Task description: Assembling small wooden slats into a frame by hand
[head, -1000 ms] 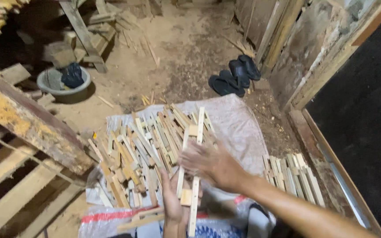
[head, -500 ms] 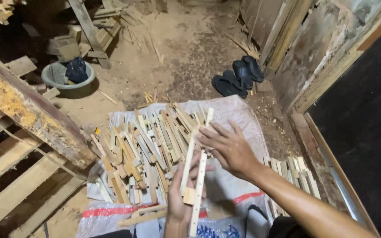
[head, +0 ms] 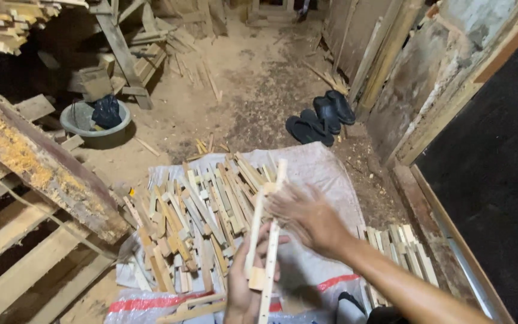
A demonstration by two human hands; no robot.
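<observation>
Left hand (head: 244, 294) gripping thin wooden frame (head: 265, 240), long axis running away; right hand (head: 307, 216) spread, fingers blurred, touching its upper right side.

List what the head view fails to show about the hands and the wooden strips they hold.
- Right hand: fingers smeared by motion blur; whether they touch the strips is unclear.
- Left hand: wrist cut off by the bottom edge, palm hidden behind the held wooden strips.
- Held strips: lower ends run off the bottom edge; how they join is too small to tell.
- Pile of sticks: lower layers hidden by upper sticks.
</observation>
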